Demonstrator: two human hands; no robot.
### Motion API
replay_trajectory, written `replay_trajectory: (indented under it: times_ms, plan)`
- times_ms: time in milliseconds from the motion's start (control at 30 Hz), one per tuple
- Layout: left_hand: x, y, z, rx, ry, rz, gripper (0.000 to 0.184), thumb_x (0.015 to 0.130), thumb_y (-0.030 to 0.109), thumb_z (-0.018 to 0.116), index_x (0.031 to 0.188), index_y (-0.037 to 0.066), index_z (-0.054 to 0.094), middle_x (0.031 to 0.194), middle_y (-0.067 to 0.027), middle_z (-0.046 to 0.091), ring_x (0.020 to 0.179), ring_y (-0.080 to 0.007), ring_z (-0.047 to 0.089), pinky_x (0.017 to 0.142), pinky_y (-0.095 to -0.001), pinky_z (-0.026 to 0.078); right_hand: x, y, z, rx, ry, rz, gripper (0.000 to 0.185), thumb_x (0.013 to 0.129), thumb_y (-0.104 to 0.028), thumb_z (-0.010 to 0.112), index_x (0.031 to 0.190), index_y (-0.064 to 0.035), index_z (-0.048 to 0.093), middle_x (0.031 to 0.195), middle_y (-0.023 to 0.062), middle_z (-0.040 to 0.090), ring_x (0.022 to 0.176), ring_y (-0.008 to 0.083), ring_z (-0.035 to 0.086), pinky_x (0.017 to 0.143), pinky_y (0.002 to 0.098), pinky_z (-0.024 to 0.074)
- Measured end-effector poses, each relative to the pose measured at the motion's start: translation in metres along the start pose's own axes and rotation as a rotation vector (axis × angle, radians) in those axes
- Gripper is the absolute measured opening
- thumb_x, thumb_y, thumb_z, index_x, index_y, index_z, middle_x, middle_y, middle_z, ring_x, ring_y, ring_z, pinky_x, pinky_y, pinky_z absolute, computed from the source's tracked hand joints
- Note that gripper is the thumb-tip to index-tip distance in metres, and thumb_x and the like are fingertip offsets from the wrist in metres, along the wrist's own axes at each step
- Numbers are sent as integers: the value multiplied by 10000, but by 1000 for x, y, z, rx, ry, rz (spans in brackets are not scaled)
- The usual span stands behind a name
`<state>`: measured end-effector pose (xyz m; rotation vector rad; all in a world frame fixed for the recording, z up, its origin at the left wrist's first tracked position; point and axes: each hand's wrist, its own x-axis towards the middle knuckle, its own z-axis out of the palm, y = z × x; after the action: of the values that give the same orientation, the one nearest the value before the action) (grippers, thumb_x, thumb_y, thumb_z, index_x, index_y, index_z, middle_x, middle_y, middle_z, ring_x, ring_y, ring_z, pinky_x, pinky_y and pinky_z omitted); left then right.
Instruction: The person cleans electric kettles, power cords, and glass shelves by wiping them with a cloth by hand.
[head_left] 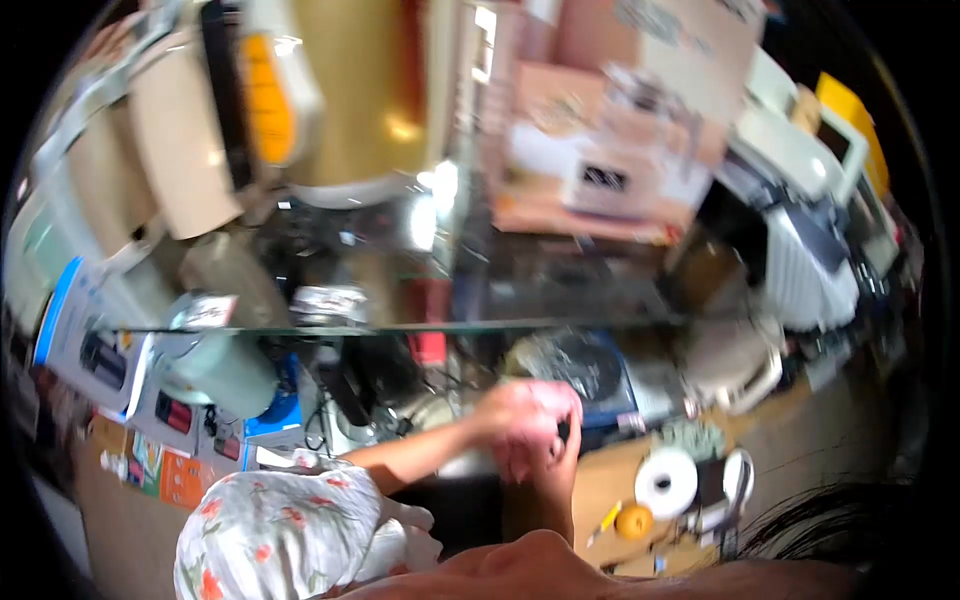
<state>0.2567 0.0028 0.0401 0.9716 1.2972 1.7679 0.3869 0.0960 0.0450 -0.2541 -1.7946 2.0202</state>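
Note:
My left hand [492, 412] reaches in from the left, below a white floral sleeve [280, 525], and closes on a crumpled pink cloth [548, 398]. My right hand [567, 455] comes up from below and grips the same cloth from the other side. A small dark patch shows between the right fingers; motion blur hides what it is. Both hands are together, in front of the lower level of a glass shelf [400, 328]. Just behind them lies a blue-edged package with a dark round item [585, 370].
A large pink box [610, 150] and a gold appliance [350, 95] stand on the glass. At left are a pale green kettle [220, 375] and blue-white boxes [95, 350]. Lower right, a white tape roll [666, 482] and an orange round item [634, 521] lie on brown board.

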Motion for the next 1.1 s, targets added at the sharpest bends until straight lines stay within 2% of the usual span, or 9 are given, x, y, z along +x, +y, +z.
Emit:
replay_trajectory:
  times_ms: [133, 267, 367, 533, 700, 733, 833, 1000, 1100]
  plan:
    - [3, 20, 2, -351, 285, -189, 338, 885, 127, 560, 1199, 8, 525, 1139, -66, 591, 1018, -156, 567, 903, -293, 446, -6, -25, -4, 497, 152, 349, 807, 836, 19, 569, 1448, -104, 58, 1355, 120, 358, 979, 211, 586, 715, 273, 516]
    - [7, 39, 19, -370, 233, -316, 317, 913, 203, 559, 1201, 77, 518, 1081, 20, 566, 916, -57, 515, 759, -205, 421, -11, -23, -10, -248, 49, 354, 726, 812, -54, 628, 1416, -71, 225, 1146, 107, 537, 929, 169, 585, 658, 255, 506]
    - [17, 23, 8, -115, 138, -246, 294, 945, 204, 502, 1199, 55, 513, 1092, 20, 556, 976, -67, 493, 827, -228, 410, -9, -52, -14, -197, -76, 518, 516, 860, -182, 598, 1300, -3, 397, 1036, 106, 580, 890, 160, 572, 737, 267, 478]
    - [37, 20, -14, 491, 151, -13, 274, 942, 197, 495, 1135, 11, 551, 1041, -63, 604, 994, -115, 530, 886, -253, 403, -10, -37, -22, -46, -89, 145, 415, 932, -251, 469, 1249, 16, 459, 1095, 105, 559, 983, 158, 538, 815, 277, 455]
    - [49, 21, -13, 350, 3, -53, 264, 945, 203, 497, 1121, 22, 574, 999, -26, 609, 920, -95, 524, 827, -242, 424, 15, -25, -35, -408, -248, 541, 432, 944, -276, 434, 1265, 13, 451, 1139, 105, 547, 1017, 187, 536, 860, 293, 445]
    - [49, 34, -9, 277, -56, -107, 266, 942, 208, 503, 1119, 25, 575, 1000, -26, 609, 915, -95, 526, 822, -244, 428, 14, -45, -27, -129, -58, 584, 422, 928, -237, 466, 1272, 8, 451, 1154, 103, 548, 1034, 198, 539, 871, 301, 444]
    - [48, 56, 3, 155, -151, -234, 263, 934, 222, 512, 1104, 36, 588, 988, -24, 613, 888, -96, 535, 793, -249, 442, 17, -57, -21, 470, 426, 398, 428, 880, -116, 553, 1282, -4, 458, 1183, 93, 559, 1068, 218, 552, 892, 323, 446]
    - [64, 62, 2, 371, -162, -286, 289, 855, 214, 629, 1085, 40, 605, 966, -40, 627, 875, -111, 558, 783, -262, 464, 25, 26, -79, 37, 87, 23, 507, 789, -9, 654, 1266, -33, 483, 1127, 79, 563, 1036, 164, 534, 888, 281, 429]
    - [65, 83, 2, 572, -186, -112, 407, 732, 179, 754, 1078, 20, 609, 975, -63, 640, 915, -120, 572, 804, -267, 464, 31, -65, -35, 32, 95, -56, 333, 849, -253, 617, 1110, -59, 546, 929, -4, 570, 838, 96, 545, 755, 224, 441]
